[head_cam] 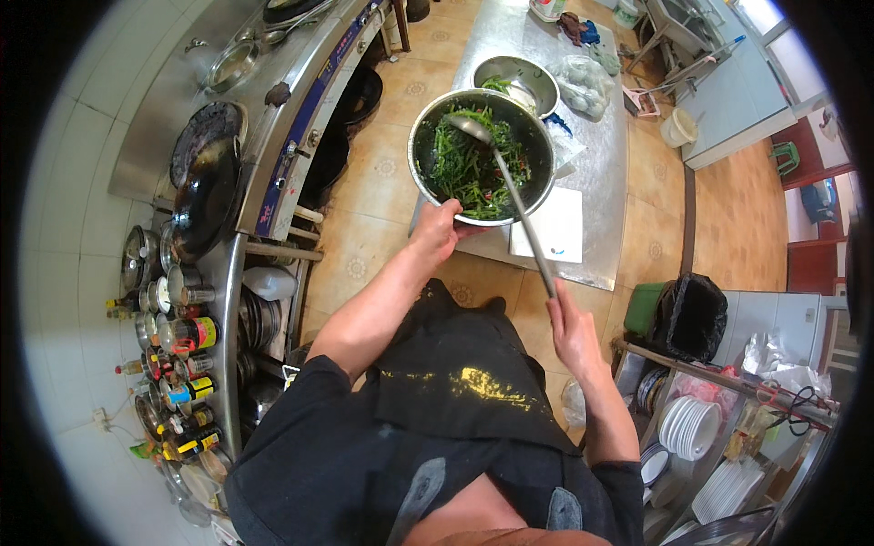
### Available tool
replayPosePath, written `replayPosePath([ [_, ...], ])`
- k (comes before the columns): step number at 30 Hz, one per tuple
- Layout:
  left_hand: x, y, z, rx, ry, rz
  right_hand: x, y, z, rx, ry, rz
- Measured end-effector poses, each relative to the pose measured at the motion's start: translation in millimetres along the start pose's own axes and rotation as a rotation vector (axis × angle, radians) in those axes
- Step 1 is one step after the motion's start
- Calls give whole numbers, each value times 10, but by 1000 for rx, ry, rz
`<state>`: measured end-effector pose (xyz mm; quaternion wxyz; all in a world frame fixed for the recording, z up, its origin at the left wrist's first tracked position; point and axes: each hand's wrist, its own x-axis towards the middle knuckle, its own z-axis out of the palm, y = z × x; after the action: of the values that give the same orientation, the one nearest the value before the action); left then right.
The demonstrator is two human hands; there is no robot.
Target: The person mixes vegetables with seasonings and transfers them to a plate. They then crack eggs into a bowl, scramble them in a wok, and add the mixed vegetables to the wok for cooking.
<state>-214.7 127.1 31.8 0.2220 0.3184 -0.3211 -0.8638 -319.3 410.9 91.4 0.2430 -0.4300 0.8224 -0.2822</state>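
My left hand (437,234) grips the near rim of a metal mixing bowl (415,157), fingers beneath it. Chopped green vegetables (478,170) with a few red bits cover the bottom of the bowl. In my right hand (575,331) is the handle end of a long metal ladle (513,194), which slants over the bowl's rim. The ladle's head lies against the greens near the far side. Just beyond, a second metal bowl (543,82) holds some more green stems. Under the near right side of the mixing bowl, a white cutting board (565,222) is partly hidden.
A steel worktable (604,239) extends ahead, bearing a plastic bag of round items (584,85) and cloths (580,31). To the left runs a stove with a black wok (205,198) and seasoning bottles (194,334). A lined bin (693,317) and shelved plates (689,426) stand right.
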Motion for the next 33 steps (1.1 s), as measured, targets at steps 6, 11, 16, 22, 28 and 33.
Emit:
replayPosePath([
  [6,-67,129,60,32,78,-59,-108,-106,-471,-14,-137,166],
  [11,10,33,30,34,43,-59,-39,139,-89,47,-76,31],
  [16,17,130,-151,71,124,-60,-178,11,-573,-30,-123,137],
  [22,18,8,-68,31,49,-48,10,-5,-211,126,-129,198],
  [28,-62,187,-102,94,118,-77,5,-28,-542,39,-26,234],
  [33,-36,182,-76,72,87,-80,-108,65,-171,153,-125,158],
])
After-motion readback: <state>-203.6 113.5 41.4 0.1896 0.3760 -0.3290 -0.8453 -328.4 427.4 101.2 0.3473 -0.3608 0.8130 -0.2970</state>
